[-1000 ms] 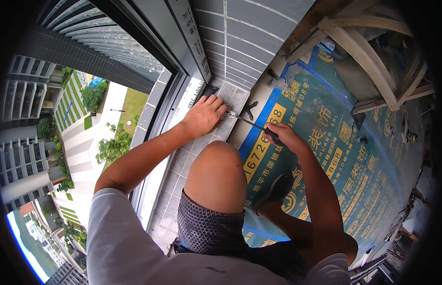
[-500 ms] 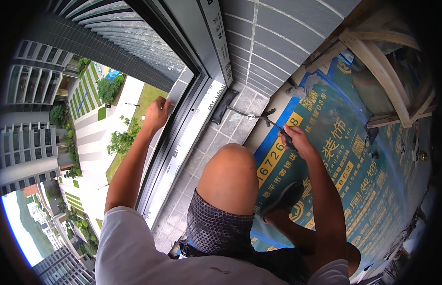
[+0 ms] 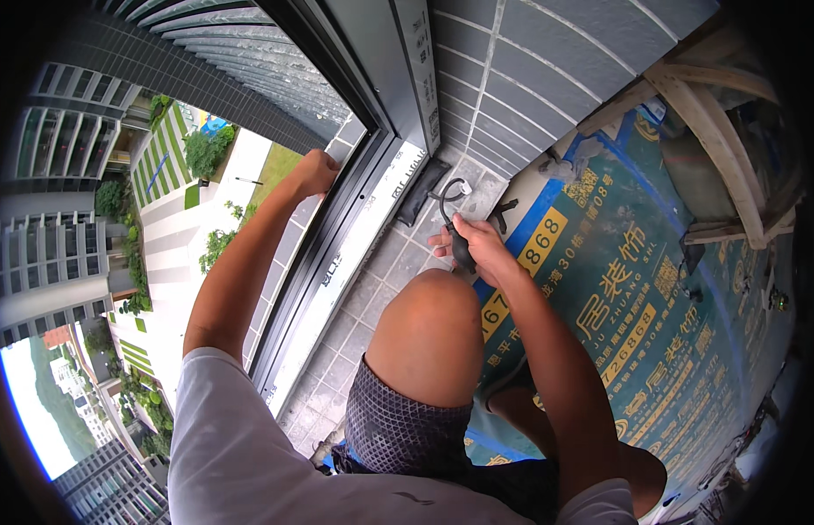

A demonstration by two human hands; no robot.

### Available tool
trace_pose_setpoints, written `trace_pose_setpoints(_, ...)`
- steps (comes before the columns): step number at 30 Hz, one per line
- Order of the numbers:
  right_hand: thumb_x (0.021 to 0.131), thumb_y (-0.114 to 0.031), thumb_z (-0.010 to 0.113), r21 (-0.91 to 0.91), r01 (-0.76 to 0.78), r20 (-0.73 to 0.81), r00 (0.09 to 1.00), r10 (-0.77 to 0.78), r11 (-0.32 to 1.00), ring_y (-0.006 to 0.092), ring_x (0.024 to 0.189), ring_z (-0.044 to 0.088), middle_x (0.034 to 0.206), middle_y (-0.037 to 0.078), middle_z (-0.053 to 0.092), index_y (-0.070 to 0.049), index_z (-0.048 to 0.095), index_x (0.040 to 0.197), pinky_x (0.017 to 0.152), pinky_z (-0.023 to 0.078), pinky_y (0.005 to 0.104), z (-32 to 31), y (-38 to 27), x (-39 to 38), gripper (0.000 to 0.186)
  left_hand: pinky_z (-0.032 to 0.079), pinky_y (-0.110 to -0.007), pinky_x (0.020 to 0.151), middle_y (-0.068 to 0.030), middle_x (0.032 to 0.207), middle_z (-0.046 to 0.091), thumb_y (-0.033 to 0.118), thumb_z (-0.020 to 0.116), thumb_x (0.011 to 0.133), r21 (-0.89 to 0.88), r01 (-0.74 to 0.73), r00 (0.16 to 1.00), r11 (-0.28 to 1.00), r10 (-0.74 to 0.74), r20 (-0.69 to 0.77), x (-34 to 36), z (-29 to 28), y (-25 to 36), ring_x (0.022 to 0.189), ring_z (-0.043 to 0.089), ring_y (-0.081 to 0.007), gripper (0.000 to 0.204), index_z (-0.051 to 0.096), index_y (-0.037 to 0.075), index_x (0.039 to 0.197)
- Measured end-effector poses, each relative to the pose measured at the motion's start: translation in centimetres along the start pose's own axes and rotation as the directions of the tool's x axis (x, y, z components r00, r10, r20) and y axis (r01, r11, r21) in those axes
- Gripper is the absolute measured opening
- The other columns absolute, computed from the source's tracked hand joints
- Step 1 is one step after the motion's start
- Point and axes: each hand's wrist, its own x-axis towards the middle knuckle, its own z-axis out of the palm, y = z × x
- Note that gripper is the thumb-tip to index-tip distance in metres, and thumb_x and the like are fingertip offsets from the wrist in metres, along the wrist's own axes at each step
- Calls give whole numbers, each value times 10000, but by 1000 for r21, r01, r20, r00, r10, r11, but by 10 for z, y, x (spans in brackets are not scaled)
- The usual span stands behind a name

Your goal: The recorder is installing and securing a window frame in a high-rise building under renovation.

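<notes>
My right hand (image 3: 487, 248) is closed around the black rubber bulb (image 3: 460, 252) of a hand pump, above the grey tiled sill; some fingers are stretched out past it. A thin black hose (image 3: 443, 199) loops up from the bulb towards a flat black air bag (image 3: 422, 194), which lies against the inner side of the window frame (image 3: 354, 236). Outside that frame, my left hand (image 3: 314, 173) is closed, its curled fingers at the far edge of the outer ledge. What those fingers grip, if anything, is hidden.
Grey wall tiles (image 3: 538, 52) rise beyond the sill. A small dark branched item (image 3: 503, 210) lies at the sill's edge. Green printed sheeting (image 3: 590, 289) covers the lower floor at right, near a wooden trestle (image 3: 717, 149). Past the frame is a long drop to a courtyard (image 3: 171, 227).
My right hand has moved left and slightly farther, carrying the bulb over the sill, and the hose has bent into a loop. My left hand has shifted slightly farther along the frame's outer side.
</notes>
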Motion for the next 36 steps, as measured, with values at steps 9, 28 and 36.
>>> trace_pose_setpoints(9, 1151, -376, 490, 447, -117, 107, 991, 76, 887, 400, 1166, 710, 1351, 296, 648, 114, 485, 1407, 934, 604, 460, 61, 16, 42, 553, 555, -361, 608, -126, 678, 701, 195, 754, 843, -2, 14, 999, 1000, -14, 35, 8, -7, -2, 617, 693, -191, 255, 808, -47, 904)
trace_pose_setpoints(28, 1153, -249, 480, 699, 21, -76, 996, 46, 715, 449, 1381, 552, 1516, 295, 468, 129, 269, 1570, 1183, 515, 517, 73, 43, 57, 602, 567, -362, 651, -98, 766, 722, 134, 739, 903, 1, -70, 995, 998, 70, 67, 33, -8, 36, 715, 694, -180, 235, 789, -82, 981)
trace_pose_setpoints(36, 1172, -345, 391, 785, 77, -55, 997, -55, 615, 450, 1458, 469, 1552, 344, 403, 104, 228, 1575, 1261, 413, 497, 79, 42, 56, 624, 558, -353, 603, -87, 734, 695, 161, 739, 915, -31, -109, 994, 994, 110, 17, 38, -13, 35, 669, 680, -172, 243, 797, -64, 985)
